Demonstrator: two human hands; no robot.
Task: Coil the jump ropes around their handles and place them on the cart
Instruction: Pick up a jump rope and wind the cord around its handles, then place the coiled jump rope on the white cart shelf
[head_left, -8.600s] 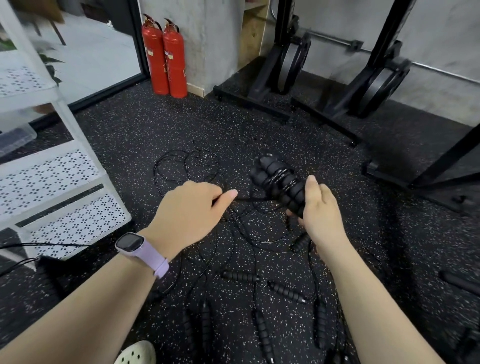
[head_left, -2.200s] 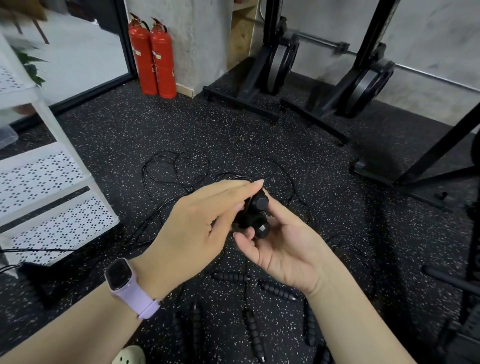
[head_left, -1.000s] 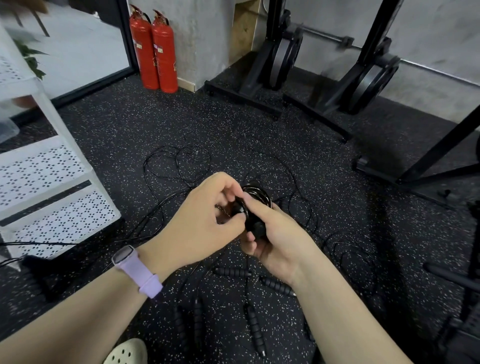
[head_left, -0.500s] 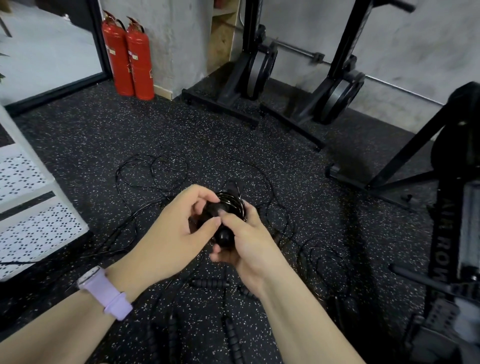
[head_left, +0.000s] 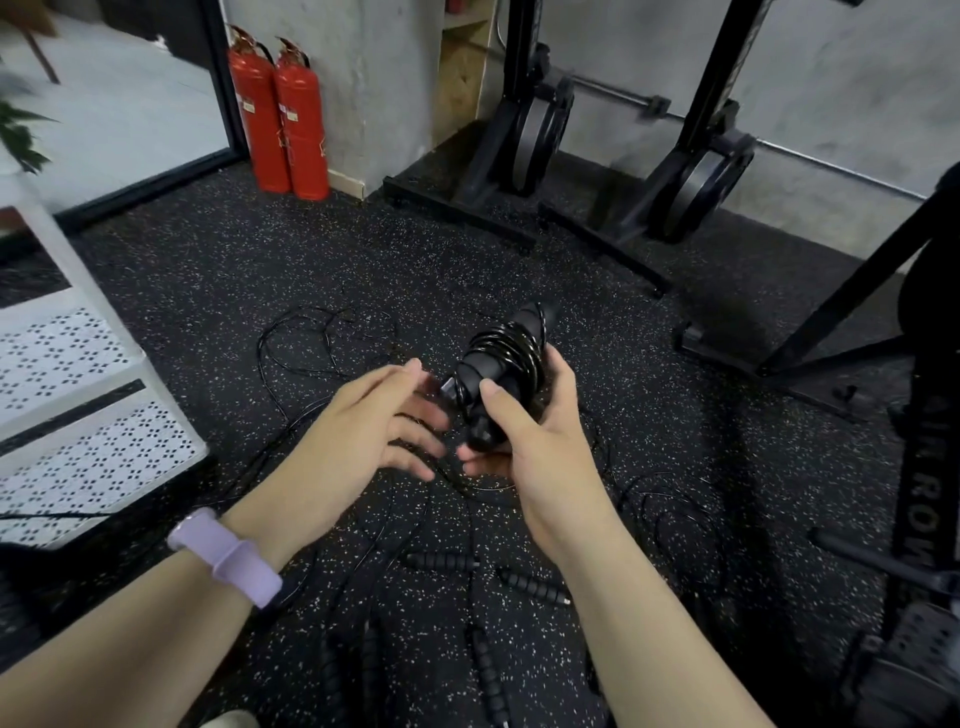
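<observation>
Right hand (head_left: 540, 441) at centre frame grips the black foam-handled jump rope bundle (head_left: 501, 374), thumb across the near side, fingers curled behind; the two handles sit side by side with thin black cord looped tight around their upper half, top end pointing toward one o'clock. Held that way, presumably, so the thumb pins the wraps and keeps them from springing loose. Left hand (head_left: 363, 431), at nine o'clock of the bundle, is spread, fingers straight and slightly fanned, holding nothing, fingertips just beside the bundle's lower end but apart from it. Lilac silicone watch band (head_left: 223, 561) on the left wrist. Judgement: coiling of this rope looks finished, carry to the cart comes next. White perforated metal cart (head_left: 78, 395) stands at nine o'clock, shelves facing in, near enough for a sideways reach; the shelf parts in view carry no rope. More ropes lie loose on the black speckled rubber floor (head_left: 208, 270): ribbed black handles (head_left: 441, 562) at six o'clock, tangled cords (head_left: 301, 338) at eleven o'clock. Much of the task appears to remain. Two red fire extinguishers (head_left: 280, 109) stand against the wall at eleven o'clock, black weight racks (head_left: 530, 130) at one o'clock, well apart from the work.
</observation>
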